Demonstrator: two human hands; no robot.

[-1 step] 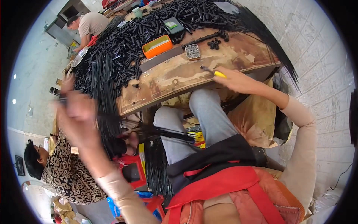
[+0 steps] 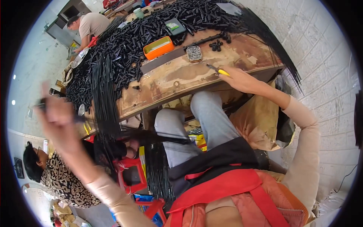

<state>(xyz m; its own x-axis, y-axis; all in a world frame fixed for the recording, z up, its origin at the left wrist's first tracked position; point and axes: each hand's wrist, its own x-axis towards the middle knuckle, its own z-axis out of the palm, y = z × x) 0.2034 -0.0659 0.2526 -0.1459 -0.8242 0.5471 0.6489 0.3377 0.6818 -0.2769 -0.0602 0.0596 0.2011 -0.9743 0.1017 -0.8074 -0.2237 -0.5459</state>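
Observation:
My left hand [image 2: 58, 119], smeared by motion, is raised off the table's left end. It appears closed round a bundle of thin black cables [image 2: 155, 137] that trails across to my lap; a dark piece shows at its fingers. Over the table's front edge, my right hand [image 2: 239, 80] grips a slim tool with a yellow-and-black handle [image 2: 224, 72]. The tool's thin tip points left, near a small square tin of tiny grey pieces [image 2: 194, 53]. What kind of tool it is, I cannot make out.
Black tubular parts [image 2: 124, 56] are heaped over the wooden table [image 2: 170, 85]. An orange box [image 2: 159, 48] stands near the tin. Long black cables [image 2: 102, 87] hang off the left edge. One person [image 2: 72, 178] sits at left, another [image 2: 90, 26] behind. A red stool [image 2: 130, 176] stands below.
My left hand has swung further left, drawing the cable bundle with it across my lap. My right hand has shifted slightly, still holding the tool.

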